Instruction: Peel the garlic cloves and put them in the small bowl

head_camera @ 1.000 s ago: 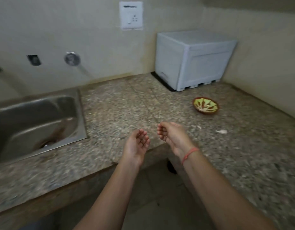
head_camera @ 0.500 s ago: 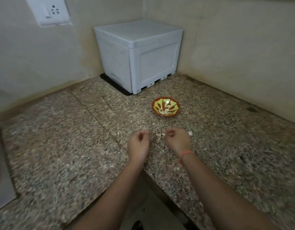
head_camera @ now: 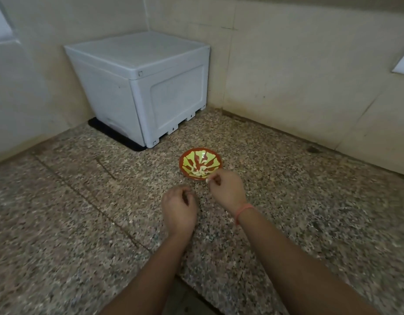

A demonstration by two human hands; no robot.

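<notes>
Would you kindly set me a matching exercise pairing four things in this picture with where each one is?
1. small bowl
2. white box
3. right hand
4. left hand

A. in the far corner
B. at the bowl's near rim, pinching a pale bit
C. on the counter before the box
D. fingers curled, nearest the camera

Pairs: 1-C, 2-A, 3-B, 4-D

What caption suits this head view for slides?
Right hand pinches a pale clove at the bowl rim; left hand curled over the counter.
</notes>
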